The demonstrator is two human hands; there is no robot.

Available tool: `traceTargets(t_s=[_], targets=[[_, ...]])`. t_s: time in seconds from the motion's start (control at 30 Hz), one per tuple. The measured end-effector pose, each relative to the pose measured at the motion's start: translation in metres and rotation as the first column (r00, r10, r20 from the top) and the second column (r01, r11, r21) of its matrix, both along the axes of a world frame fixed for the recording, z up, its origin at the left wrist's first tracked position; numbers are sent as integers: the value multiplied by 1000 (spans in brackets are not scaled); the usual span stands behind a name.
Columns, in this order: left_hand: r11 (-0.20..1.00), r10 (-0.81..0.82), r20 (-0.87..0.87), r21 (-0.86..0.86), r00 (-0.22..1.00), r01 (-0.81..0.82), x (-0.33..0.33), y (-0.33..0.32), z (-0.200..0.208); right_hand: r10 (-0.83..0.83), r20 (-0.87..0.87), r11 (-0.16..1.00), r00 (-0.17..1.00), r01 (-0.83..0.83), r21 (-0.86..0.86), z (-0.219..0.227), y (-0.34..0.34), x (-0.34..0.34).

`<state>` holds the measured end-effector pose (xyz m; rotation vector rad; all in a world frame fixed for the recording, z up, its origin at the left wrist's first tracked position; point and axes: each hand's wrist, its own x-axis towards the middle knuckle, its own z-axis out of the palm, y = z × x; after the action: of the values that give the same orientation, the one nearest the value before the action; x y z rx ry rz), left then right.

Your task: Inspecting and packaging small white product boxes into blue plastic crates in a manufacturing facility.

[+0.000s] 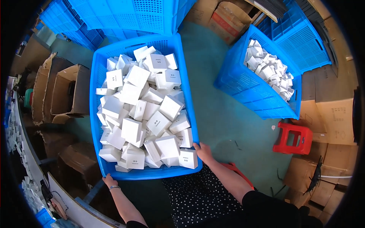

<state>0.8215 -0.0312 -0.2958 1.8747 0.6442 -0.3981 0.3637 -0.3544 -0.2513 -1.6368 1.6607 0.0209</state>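
Right in front of me is a big blue plastic crate, heaped with small white boxes, some bearing dark print. My left hand grips the crate's rim at its near left corner, and a band circles that wrist. At the near right corner my right hand is closed on the rim, its thumb on top. Both hands' lower fingers are partly hidden by the rim. The white boxes lie tumbled at many angles, up to about the rim and above it in the middle.
A second blue crate of white boxes stands at right. More blue crates are stacked behind. A red stool sits by flattened cardboard. Open cartons lie at left, above a worktable edge. Another red object is behind my right forearm.
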Motion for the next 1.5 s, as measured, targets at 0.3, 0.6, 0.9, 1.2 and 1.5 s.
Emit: traceTargets(t_s=[0.3,0.6,0.9,1.2,1.5], targets=[[998,14,-3,-67,1000,-14,-134,-46,17,-75,-46,995,996,71,-73,26,-117,-33],[961,57,-279,-244,958,-128,-255,-111,43,-332,-60,933,941,319,-166,31,-235,-60],[986,55,-353,-129,934,-107,-260,-124,47,-494,203,693,845,524,-495,46,-74,-120],[984,16,-355,-159,935,-78,-264,-127,44,-795,363,606,485,645,466,17,5,-26],[958,-168,-433,-283,885,43,-345,-142,54,-597,124,802,792,587,108,15,-69,-76]])
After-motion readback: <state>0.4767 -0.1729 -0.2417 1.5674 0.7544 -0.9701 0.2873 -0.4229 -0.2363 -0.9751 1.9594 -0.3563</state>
